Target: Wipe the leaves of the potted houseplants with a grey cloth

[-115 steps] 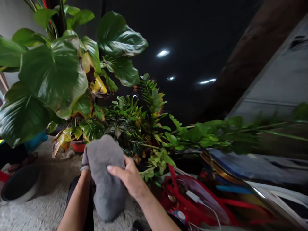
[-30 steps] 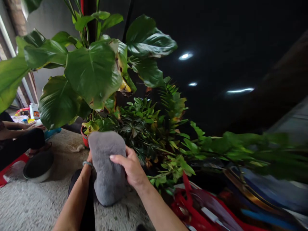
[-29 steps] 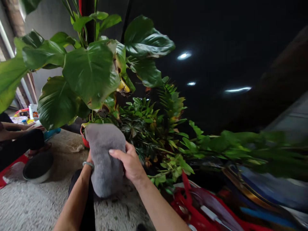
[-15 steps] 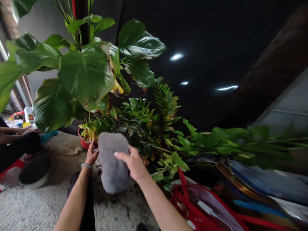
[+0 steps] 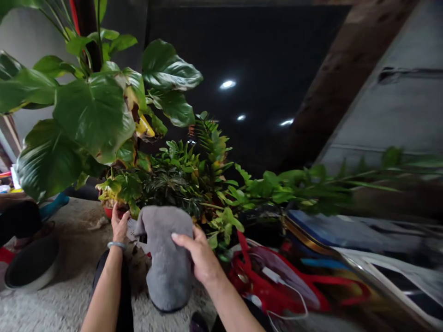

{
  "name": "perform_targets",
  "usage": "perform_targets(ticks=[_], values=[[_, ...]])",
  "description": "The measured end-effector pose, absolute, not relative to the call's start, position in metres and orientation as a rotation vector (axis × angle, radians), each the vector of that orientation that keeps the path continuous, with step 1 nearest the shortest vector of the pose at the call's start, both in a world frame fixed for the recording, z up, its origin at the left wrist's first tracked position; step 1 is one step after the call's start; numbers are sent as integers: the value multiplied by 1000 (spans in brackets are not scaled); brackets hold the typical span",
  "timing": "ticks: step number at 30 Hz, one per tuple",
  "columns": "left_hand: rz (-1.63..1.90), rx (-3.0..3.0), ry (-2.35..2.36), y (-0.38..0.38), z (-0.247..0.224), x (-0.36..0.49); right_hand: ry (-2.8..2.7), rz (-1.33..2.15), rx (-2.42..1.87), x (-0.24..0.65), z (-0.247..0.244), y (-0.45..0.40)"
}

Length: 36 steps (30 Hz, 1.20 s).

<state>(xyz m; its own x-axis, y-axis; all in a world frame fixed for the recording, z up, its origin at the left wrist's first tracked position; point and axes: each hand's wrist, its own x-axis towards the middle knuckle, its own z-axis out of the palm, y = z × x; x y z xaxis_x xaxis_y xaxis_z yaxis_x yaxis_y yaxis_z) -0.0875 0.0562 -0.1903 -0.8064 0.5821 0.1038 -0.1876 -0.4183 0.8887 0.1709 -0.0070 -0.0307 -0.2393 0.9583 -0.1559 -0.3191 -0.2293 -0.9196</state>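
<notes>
My right hand (image 5: 200, 253) grips a grey plush item (image 5: 169, 258), thumb across its face and fingers behind it. The item is soft and fuzzy, narrower in the middle, with its upper left corner flopping down. What it is exactly I cannot tell. My left hand (image 5: 120, 226), with a pale bangle on the wrist, is beside a red pot (image 5: 108, 211) under yellowing leaves. Its fingers are apart and nothing shows in them; whether they touch the pot is unclear. Dense green plants (image 5: 173, 177) stand just behind both hands.
A large-leaved plant (image 5: 93, 115) rises at the left. On the right lie a red bag (image 5: 277, 281) with a white cable and a blue case (image 5: 321, 230). A dark basin (image 5: 32, 263) sits at lower left, near another person's leg (image 5: 20, 221).
The view has swung to the right, so the plants appear further left. The grey plush item is lower in view, and its upper left corner now droops. My left hand stays near the red pot.
</notes>
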Motion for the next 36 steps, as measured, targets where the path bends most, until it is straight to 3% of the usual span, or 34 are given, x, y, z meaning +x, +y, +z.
perform_targets(ticks=[4,11,14,19,22,27,36], values=[[2249,354,1275,59,-186,-66,-884,1514,-812,161,-5,26],[1787,346,1080,72,-191,-21,-801,1750,-1125,169,-74,-7],[1691,464,1014,74,-191,-13,-866,1690,-996,189,-51,-17],[1610,531,983,73,-186,-6,-805,1247,-840,200,-2,40],[1564,528,977,70,-182,-1,-664,1345,-966,193,-25,59],[1568,549,975,64,-179,1,-671,1593,-1084,183,-80,13],[1680,525,919,60,-176,7,-680,1498,-865,171,-4,41]])
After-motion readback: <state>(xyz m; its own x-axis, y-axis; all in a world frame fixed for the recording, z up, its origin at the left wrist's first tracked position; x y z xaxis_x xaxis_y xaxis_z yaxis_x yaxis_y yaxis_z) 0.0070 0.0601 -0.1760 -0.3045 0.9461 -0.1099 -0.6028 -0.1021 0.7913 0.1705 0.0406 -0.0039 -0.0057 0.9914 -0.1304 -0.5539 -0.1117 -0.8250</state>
